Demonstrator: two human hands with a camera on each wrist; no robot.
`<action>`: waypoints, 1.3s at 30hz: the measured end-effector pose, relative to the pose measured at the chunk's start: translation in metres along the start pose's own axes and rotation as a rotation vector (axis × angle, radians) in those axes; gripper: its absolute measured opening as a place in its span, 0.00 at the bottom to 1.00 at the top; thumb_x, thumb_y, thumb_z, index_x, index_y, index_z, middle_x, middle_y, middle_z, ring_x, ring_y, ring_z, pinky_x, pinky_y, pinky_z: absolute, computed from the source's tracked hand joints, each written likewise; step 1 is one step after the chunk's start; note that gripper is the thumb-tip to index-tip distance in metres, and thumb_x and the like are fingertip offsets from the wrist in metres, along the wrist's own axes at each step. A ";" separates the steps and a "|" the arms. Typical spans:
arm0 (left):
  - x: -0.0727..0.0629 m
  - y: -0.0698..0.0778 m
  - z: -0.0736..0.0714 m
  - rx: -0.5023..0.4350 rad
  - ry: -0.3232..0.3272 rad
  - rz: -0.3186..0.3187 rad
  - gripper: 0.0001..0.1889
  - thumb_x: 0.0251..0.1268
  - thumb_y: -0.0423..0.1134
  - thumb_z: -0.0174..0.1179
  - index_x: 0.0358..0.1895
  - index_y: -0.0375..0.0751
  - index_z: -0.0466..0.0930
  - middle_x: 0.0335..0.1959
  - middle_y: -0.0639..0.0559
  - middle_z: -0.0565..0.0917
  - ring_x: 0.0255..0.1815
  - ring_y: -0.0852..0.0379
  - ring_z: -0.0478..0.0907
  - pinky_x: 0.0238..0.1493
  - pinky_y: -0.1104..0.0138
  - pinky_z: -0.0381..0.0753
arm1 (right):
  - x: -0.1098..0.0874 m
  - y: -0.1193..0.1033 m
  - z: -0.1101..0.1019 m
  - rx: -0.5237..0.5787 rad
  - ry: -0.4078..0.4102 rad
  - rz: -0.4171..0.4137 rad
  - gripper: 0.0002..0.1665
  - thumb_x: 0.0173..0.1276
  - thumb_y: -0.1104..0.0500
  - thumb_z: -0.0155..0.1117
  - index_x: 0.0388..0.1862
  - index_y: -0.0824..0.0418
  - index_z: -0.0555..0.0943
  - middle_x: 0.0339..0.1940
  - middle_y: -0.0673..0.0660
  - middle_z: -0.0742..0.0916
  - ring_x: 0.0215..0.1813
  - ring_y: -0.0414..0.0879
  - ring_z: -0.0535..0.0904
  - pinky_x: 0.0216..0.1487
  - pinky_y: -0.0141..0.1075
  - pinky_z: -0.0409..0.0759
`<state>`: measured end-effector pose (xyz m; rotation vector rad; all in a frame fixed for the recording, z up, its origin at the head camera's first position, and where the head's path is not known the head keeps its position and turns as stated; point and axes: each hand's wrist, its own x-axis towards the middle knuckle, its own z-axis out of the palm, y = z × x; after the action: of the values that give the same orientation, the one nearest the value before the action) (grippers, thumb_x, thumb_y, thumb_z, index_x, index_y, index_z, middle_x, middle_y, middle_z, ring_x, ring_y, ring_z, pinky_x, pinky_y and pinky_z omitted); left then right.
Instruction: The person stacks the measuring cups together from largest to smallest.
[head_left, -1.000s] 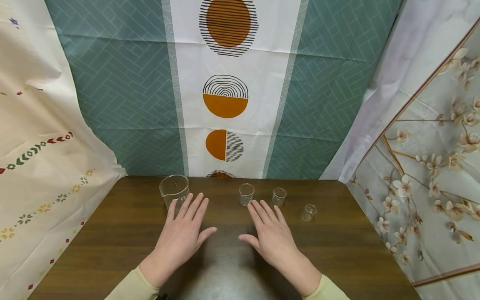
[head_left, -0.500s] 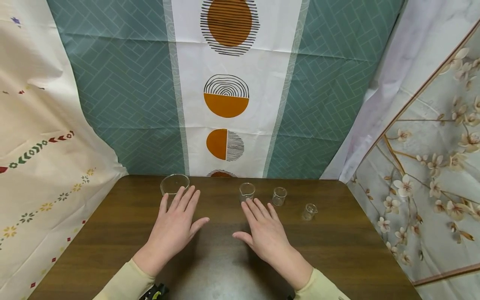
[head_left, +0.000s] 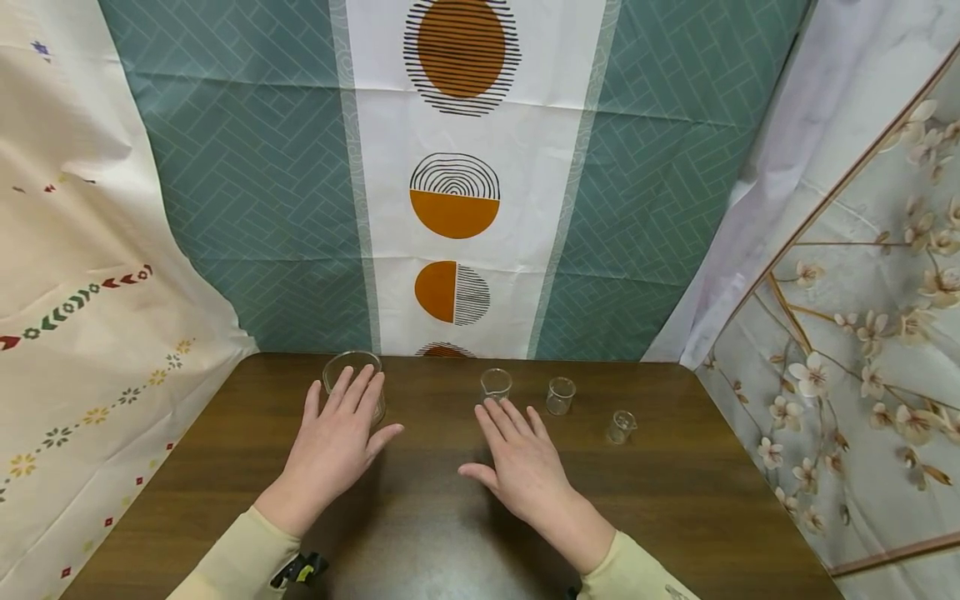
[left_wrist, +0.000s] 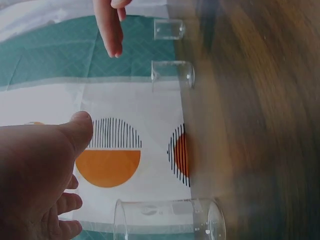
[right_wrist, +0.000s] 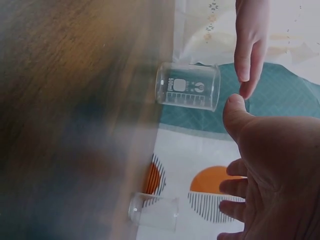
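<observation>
Four-sided spread of fingers shows on neither fist: my left hand [head_left: 333, 442] is flat, palm down, its fingertips overlapping the large glass beaker [head_left: 380, 408] in the head view. That beaker [right_wrist: 187, 87] carries a 500 ml mark in the right wrist view and stands upright. My right hand [head_left: 525, 462] has straight fingers too, the tips overlapping the lower part of a medium beaker [head_left: 496, 382]. To its right stand a smaller beaker [head_left: 560, 396] and a tiny beaker [head_left: 621, 427]. In both wrist views the hands hover beside the beakers, holding nothing.
The brown wooden table [head_left: 420, 533] ends at a patterned green and white curtain [head_left: 465, 233]. A cream cloth [head_left: 97, 333] hangs on the left and a floral cloth [head_left: 855, 392] on the right. A dark strap [head_left: 300, 571] shows by the left sleeve.
Both hands have drifted left, the left one further, so its fingers now overlap the large beaker more. The right fingertips have shifted from between two beakers to the medium one.
</observation>
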<state>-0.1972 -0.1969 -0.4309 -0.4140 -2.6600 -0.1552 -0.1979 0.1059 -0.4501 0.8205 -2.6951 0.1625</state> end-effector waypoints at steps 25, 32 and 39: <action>0.020 -0.037 0.003 -0.053 -0.043 -0.084 0.44 0.80 0.59 0.66 0.85 0.32 0.64 0.85 0.32 0.65 0.86 0.28 0.58 0.80 0.24 0.48 | 0.027 -0.015 0.010 0.021 -0.013 -0.002 0.52 0.78 0.29 0.64 0.86 0.61 0.70 0.86 0.59 0.73 0.86 0.58 0.65 0.83 0.64 0.63; 0.021 -0.041 0.005 -0.054 -0.047 -0.097 0.43 0.81 0.58 0.65 0.85 0.32 0.64 0.85 0.32 0.65 0.86 0.28 0.58 0.79 0.24 0.48 | 0.030 -0.016 0.012 0.031 -0.044 0.007 0.52 0.79 0.28 0.62 0.88 0.60 0.68 0.87 0.59 0.71 0.87 0.58 0.63 0.85 0.64 0.60; 0.022 -0.044 0.004 -0.053 -0.042 -0.102 0.43 0.82 0.58 0.65 0.84 0.31 0.64 0.85 0.31 0.66 0.86 0.28 0.58 0.78 0.24 0.50 | 0.033 -0.017 0.012 0.037 -0.039 0.006 0.52 0.80 0.28 0.61 0.88 0.59 0.68 0.87 0.59 0.71 0.87 0.59 0.64 0.85 0.64 0.59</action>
<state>-0.2316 -0.2324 -0.4267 -0.3020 -2.7242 -0.2519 -0.2177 0.0718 -0.4505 0.8355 -2.7391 0.1998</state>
